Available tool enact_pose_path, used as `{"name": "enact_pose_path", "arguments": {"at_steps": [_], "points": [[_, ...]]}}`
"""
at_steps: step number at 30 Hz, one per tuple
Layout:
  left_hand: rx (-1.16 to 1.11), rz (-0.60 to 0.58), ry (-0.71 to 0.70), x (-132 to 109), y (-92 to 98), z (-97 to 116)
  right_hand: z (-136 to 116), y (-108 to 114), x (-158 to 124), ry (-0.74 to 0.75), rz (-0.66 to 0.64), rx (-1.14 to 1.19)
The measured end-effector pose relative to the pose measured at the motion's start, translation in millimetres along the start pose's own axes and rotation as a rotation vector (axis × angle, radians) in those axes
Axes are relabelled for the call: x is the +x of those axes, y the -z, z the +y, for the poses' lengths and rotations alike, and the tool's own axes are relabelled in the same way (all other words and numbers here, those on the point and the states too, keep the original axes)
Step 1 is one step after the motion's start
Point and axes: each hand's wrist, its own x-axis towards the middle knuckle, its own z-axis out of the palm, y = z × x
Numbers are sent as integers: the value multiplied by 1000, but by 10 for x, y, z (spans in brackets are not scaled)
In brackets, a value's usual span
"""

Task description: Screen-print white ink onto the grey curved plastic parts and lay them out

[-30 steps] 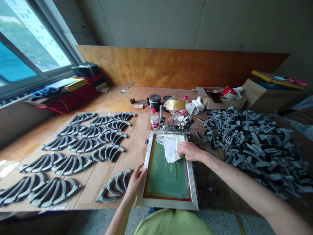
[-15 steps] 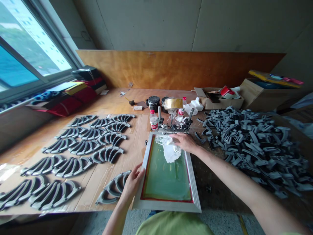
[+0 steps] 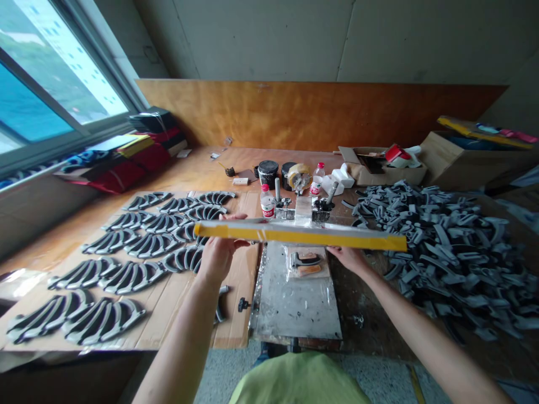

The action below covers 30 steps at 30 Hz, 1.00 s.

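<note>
Head view: over the tabletop [image 3: 197,165], you hold the yellow-taped frame [image 3: 303,235] above the metal plate [image 3: 295,314].
The plate reaches the tabletop's near edge. Your left hand [image 3: 221,252] has its fingers clamped round the frame's left side; your right hand's [image 3: 347,258] fingertips are hidden under it, so I can't tell their grip. The grey part [image 3: 307,261] sits on the plate, below the frame, between your hands but nearer the right, long axis left to right. The near bottle [image 3: 267,203] has a red-and-white label, too small to read.
</note>
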Motion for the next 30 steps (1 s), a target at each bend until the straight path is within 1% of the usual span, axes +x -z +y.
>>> {"name": "enact_pose_path", "arguments": {"at_steps": [3, 5, 6, 7, 8, 9, 10, 12, 13, 14, 15, 16, 17, 18, 19, 20, 21, 22, 23, 25, 26, 27, 28, 30], "points": [[-10, -18, -8, 199, -122, 120, -102, -358, -218, 136, -81, 32], [-8, 9, -9, 220, -139, 93, -168, -480, -246, 192, -98, 29], [-6, 43, -3, 183, -137, 35, -195, -496, -239, 199, -95, 19], [4, 70, 24, 110, -135, -52, -225, -486, -231, 200, -89, 9], [28, 73, 82, 4, -137, -165, -266, -458, -230, 203, -77, 6], [65, 43, 177, -132, -151, -297, -326, -422, -242, 212, -59, 12], [108, -14, 302, -290, -178, -440, -409, -387, -274, 231, -35, 30], [167, -177, 581, -619, -277, -725, -643, -355, -395, 303, 21, 69], [150, -193, 657, -766, -338, -852, -782, -363, -480, 356, 44, 76], [121, -162, 684, -887, -393, -959, -923, -388, -571, 422, 62, 71], [92, -109, 682, -979, -427, -1046, -1055, -423, -662, 494, 75, 57], [73, -46, 660, -1043, -428, -1110, -1165, -462, -742, 566, 81, 42], [71, 16, 633, -1084, -383, -1155, -1241, -496, -806, 624, 77, 32], [87, 73, 606, -1111, -285, -1186, -1275, -518, -849, 660, 69, 31], [117, 135, 576, -1134, -131, -1207, -1259, -522, -870, 669, 54, 40], [159, 210, 547, -1163, 75, -1225, -1192, -504, -871, 651, 39, 54], [213, 303, 521, -1205, 324, -1244, -1073, -465, -857, 607, 35, 69], [271, 413, 498, -1266, 601, -1267, -908, -408, -832, 541, 43, 79], [340, 527, 506, -1346, 886, -1296, -704, -338, -800, 463, 64, 82], [458, 727, 593, -1550, 1411, -1372, -228, -184, -738, 296, 119, 55], [510, 807, 636, -1656, 1623, -1421, 19, -109, -715, 229, 153, 31], [536, 844, 670, -1752, 1795, -1478, 255, -40, -699, 176, 179, 8], [552, 861, 700, -1830, 1928, -1543, 469, 22, -692, 135, 199, -15], [570, 870, 768, -1920, 2111, -1693, 809, 120, -691, 64, 225, -62]]}}
